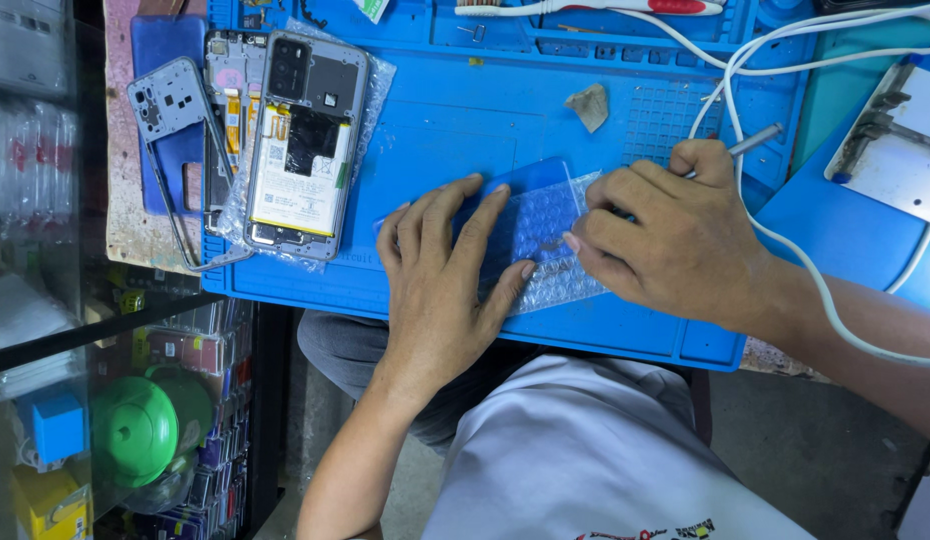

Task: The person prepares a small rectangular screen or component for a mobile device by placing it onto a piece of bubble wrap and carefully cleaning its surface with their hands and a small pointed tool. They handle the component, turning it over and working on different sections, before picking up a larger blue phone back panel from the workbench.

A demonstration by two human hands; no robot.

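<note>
Two hands working a blue phone panel on bubble wrap

Two hands are pressing onto one flat piece at the near middle of the blue work mat (435, 130). I am judging this as a prising or scraping step on the blue panel (525, 190), which is lying on a sheet of bubble wrap (550, 250) just short of the mat's near edge.

My left hand (440, 275) is lying flat, its fingers spread open and pinning the panel and wrap down; it is gripping nothing. My right hand (670, 235) is curled closed around a thin metal tool (755, 140), whose working tip is hidden under the hand, so I cannot tell exactly where it is meeting the panel.

Next, I am judging, the move is calling for a shallow, slow stroke along the panel's edge while the left hand is keeping steady pressure.

Room is tight in places. An opened phone (305, 140) with its battery showing and a loose grey frame (170, 110) are sitting well apart at the far left. A white cable (785, 250) is looping just beside the right wrist and could be snagging. A small crumpled scrap (590, 105) is lying beyond the hands. Open mat is showing between the phone and the panel.
</note>
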